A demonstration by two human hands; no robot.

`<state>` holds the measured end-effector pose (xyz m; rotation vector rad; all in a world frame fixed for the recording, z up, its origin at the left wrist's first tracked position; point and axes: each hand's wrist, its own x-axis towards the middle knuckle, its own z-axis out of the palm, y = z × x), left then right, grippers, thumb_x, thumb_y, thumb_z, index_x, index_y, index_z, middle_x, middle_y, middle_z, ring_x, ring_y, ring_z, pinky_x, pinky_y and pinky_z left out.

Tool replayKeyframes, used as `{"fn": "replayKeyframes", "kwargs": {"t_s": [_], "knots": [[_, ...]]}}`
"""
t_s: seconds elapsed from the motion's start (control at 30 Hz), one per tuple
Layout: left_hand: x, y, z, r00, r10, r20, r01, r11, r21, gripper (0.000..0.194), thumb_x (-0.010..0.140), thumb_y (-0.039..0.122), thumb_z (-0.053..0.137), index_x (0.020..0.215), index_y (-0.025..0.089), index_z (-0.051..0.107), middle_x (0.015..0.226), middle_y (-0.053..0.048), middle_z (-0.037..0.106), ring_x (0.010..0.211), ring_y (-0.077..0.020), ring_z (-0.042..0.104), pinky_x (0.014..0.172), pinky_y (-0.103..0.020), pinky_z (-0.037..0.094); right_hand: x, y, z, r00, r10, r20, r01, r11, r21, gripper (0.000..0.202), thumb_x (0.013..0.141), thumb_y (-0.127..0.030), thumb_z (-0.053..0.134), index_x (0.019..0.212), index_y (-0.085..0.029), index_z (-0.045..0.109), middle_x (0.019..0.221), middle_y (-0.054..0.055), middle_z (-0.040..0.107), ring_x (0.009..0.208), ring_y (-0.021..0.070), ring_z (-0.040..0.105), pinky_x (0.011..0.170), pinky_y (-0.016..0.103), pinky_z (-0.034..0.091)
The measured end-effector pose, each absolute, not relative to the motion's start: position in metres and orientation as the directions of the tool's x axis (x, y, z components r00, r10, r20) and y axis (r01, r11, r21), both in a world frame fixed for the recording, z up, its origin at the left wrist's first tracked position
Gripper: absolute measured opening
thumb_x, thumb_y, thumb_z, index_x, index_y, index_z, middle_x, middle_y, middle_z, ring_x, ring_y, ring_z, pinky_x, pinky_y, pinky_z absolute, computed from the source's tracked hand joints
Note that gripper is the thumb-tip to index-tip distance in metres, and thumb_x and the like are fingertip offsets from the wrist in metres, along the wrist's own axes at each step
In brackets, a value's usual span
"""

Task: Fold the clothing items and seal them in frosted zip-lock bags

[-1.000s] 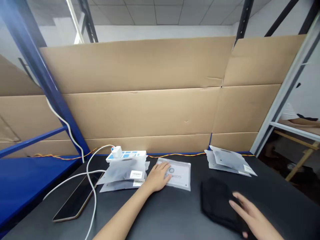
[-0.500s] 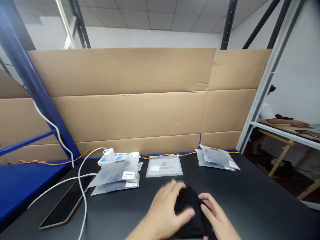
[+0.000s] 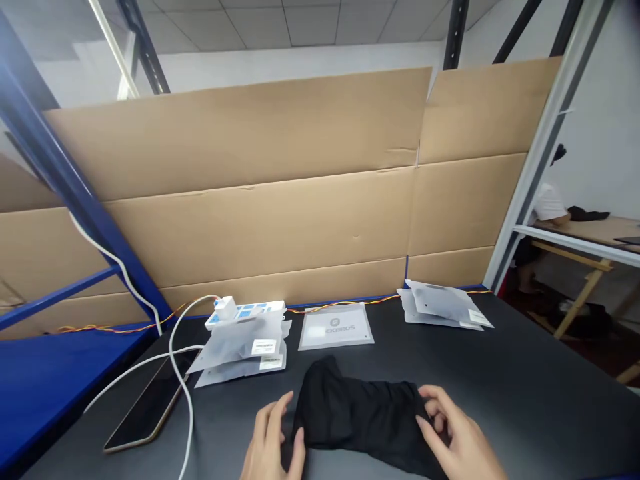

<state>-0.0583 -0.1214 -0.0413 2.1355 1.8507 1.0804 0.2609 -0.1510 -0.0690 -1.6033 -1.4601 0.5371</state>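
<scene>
A piece of black cloth (image 3: 360, 410) lies spread across the dark tabletop in front of me, its soft fabric wrinkled and its left end bunched higher. My left hand (image 3: 273, 437) is at the cloth's left end, thumb and forefinger apart, with the thumb tip against the edge. At the right end, my right hand (image 3: 453, 433) has its fingers bent around the cloth's edge, the thumb resting on the fabric. What the item is exactly, I cannot make out.
A flat translucent pouch (image 3: 336, 327) lies beyond the cloth. More pouches (image 3: 240, 353) lie by a white power strip (image 3: 250, 312), others (image 3: 447, 307) at back right. A phone (image 3: 150, 407) and white cable (image 3: 187, 400) are left; cardboard (image 3: 265, 227) stands behind. A person (image 3: 550, 203) sits far right.
The black cloth was bunched between my hands and now lies stretched out sideways. My left hand has moved left off its top, and my right hand slightly right.
</scene>
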Motion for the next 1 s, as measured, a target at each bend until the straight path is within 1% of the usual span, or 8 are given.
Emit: {"fn": "replayKeyframes", "kwargs": {"t_s": [0.13, 0.23, 0.33, 0.4, 0.57, 0.73, 0.9, 1.0], "knots": [[-0.029, -0.117, -0.027, 0.233, 0.887, 0.399, 0.833, -0.394, 0.388, 0.052, 0.085, 0.043, 0.062, 0.134, 0.031, 0.052, 0.125, -0.010, 0.057, 0.108, -0.0308, 0.059, 0.092, -0.046, 0.050, 0.259, -0.151, -0.069, 0.198, 0.944, 0.264, 0.633, 0.083, -0.770, 0.026, 0.088, -0.040, 0.055, 0.109, -0.025, 0.057, 0.072, -0.002, 0.060, 0.061, 0.0160, 0.060, 0.064, 0.023, 0.050], [-0.002, -0.112, -0.018, 0.311, 0.915, 0.258, 0.852, -0.388, 0.351, 0.056, 0.077, 0.037, 0.069, 0.131, 0.032, 0.056, 0.120, -0.009, 0.061, 0.104, -0.0329, 0.060, 0.086, -0.046, 0.051, 0.259, -0.150, -0.069, 0.185, 0.953, 0.239, 0.634, 0.070, -0.770, 0.027, 0.090, -0.040, 0.051, 0.111, -0.024, 0.055, 0.074, -0.001, 0.060, 0.060, 0.0153, 0.059, 0.063, 0.023, 0.049], [-0.011, -0.106, -0.017, 0.269, 0.938, 0.219, 0.837, -0.341, 0.429, 0.034, 0.086, 0.025, 0.053, 0.120, 0.030, 0.060, 0.112, -0.006, 0.064, 0.101, -0.0259, 0.064, 0.081, -0.035, 0.053, 0.267, -0.148, -0.073, 0.199, 0.952, 0.233, 0.663, 0.044, -0.748, 0.030, 0.092, -0.041, 0.048, 0.115, -0.023, 0.052, 0.077, -0.001, 0.059, 0.061, 0.0154, 0.059, 0.066, 0.025, 0.049], [-0.038, -0.104, -0.022, 0.201, 0.944, 0.262, 0.814, -0.309, 0.492, 0.028, 0.092, 0.025, 0.044, 0.115, 0.030, 0.060, 0.111, -0.004, 0.065, 0.100, -0.0215, 0.066, 0.079, -0.030, 0.054, 0.276, -0.148, -0.076, 0.219, 0.948, 0.232, 0.678, 0.023, -0.735, 0.031, 0.093, -0.042, 0.046, 0.118, -0.023, 0.050, 0.078, -0.001, 0.058, 0.062, 0.0154, 0.058, 0.067, 0.026, 0.049], [-0.115, -0.110, -0.034, -0.078, 0.949, 0.305, 0.926, -0.044, 0.376, 0.045, 0.092, 0.046, 0.043, 0.133, 0.028, 0.048, 0.111, -0.008, 0.066, 0.093, -0.0288, 0.069, 0.065, -0.037, 0.057, 0.298, -0.151, -0.066, 0.191, 0.942, 0.276, 0.691, 0.070, -0.720, 0.033, 0.092, -0.046, 0.051, 0.118, -0.025, 0.053, 0.087, 0.001, 0.057, 0.074, 0.0170, 0.059, 0.074, 0.026, 0.049], [-0.112, -0.100, -0.018, 0.179, 0.909, 0.376, 0.916, -0.294, 0.273, 0.046, 0.093, 0.045, 0.047, 0.137, 0.031, 0.047, 0.130, -0.007, 0.058, 0.117, -0.0292, 0.057, 0.094, -0.047, 0.049, 0.301, -0.147, -0.043, -0.052, 0.976, 0.210, 0.696, 0.187, -0.693, 0.027, 0.090, -0.043, 0.057, 0.113, -0.028, 0.060, 0.106, 0.004, 0.059, 0.089, 0.0199, 0.061, 0.082, 0.029, 0.049], [-0.082, -0.074, 0.006, 0.404, 0.895, 0.189, 0.829, -0.446, 0.337, 0.018, 0.095, 0.032, 0.051, 0.103, 0.029, 0.067, 0.098, -0.002, 0.068, 0.095, -0.0237, 0.063, 0.088, -0.040, 0.049, 0.299, -0.126, -0.026, -0.058, 0.960, 0.272, 0.728, 0.227, -0.647, 0.020, 0.094, -0.036, 0.048, 0.088, -0.024, 0.063, 0.094, 0.005, 0.059, 0.088, 0.0226, 0.060, 0.082, 0.035, 0.049], [-0.089, -0.075, 0.006, 0.425, 0.878, 0.221, 0.769, -0.479, 0.423, 0.025, 0.099, 0.034, 0.043, 0.092, 0.026, 0.066, 0.094, -0.003, 0.067, 0.090, -0.0216, 0.064, 0.085, -0.036, 0.051, 0.306, -0.129, -0.017, -0.048, 0.934, 0.355, 0.699, 0.285, -0.656, 0.020, 0.094, -0.037, 0.049, 0.090, -0.025, 0.064, 0.099, 0.007, 0.062, 0.097, 0.0246, 0.060, 0.089, 0.037, 0.048]]}}
